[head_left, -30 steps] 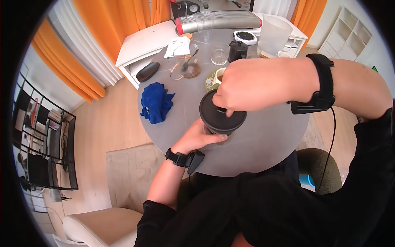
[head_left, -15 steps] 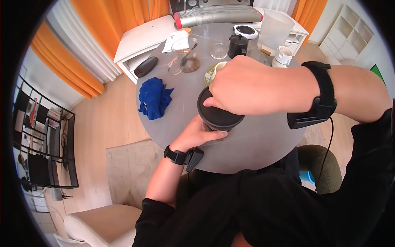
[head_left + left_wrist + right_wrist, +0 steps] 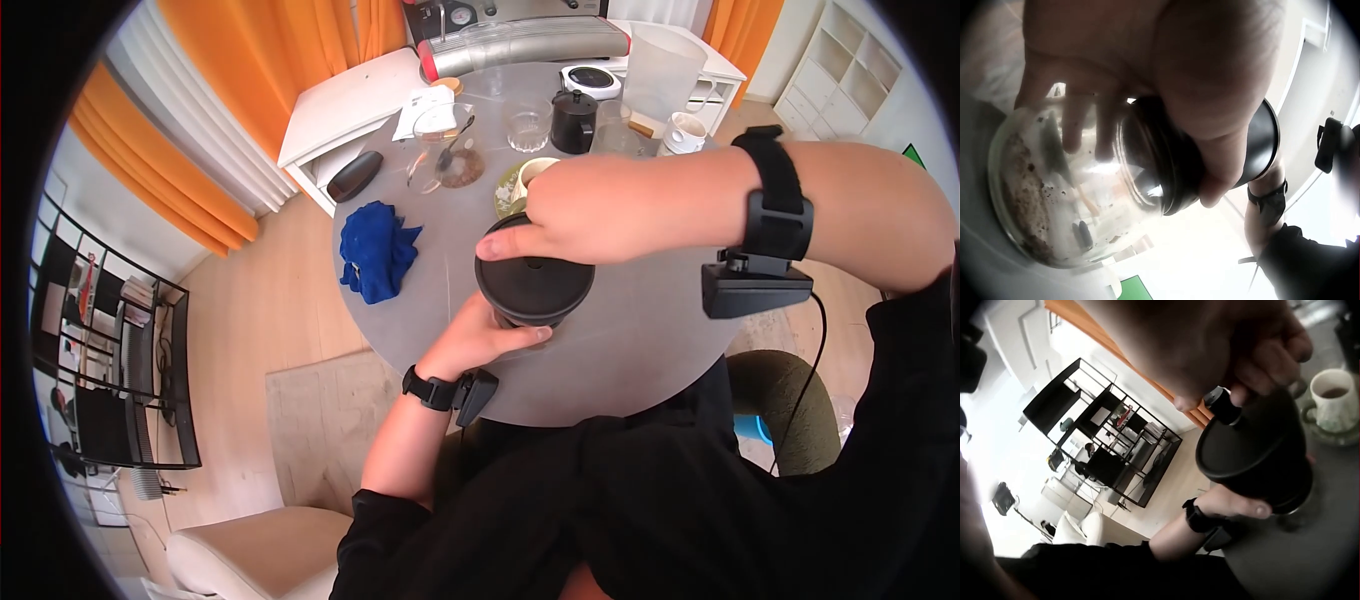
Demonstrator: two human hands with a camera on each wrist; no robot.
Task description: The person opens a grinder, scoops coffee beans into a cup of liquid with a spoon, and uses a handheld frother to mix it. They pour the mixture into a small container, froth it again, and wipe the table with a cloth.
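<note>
Plainly, the left hand [image 3: 483, 331] grips a glass jar [image 3: 1094, 190], the right hand [image 3: 580, 212] a glossy knob [image 3: 1222, 407].

Two hands [image 3: 575, 210], two cups [image 3: 685, 132], one black-topped glass jar [image 3: 535, 288] and one black pot [image 3: 573, 125] are in view. There is also one blue cloth [image 3: 378, 252], one dark case [image 3: 356, 176] and one worktop [image 3: 640, 345].
</note>
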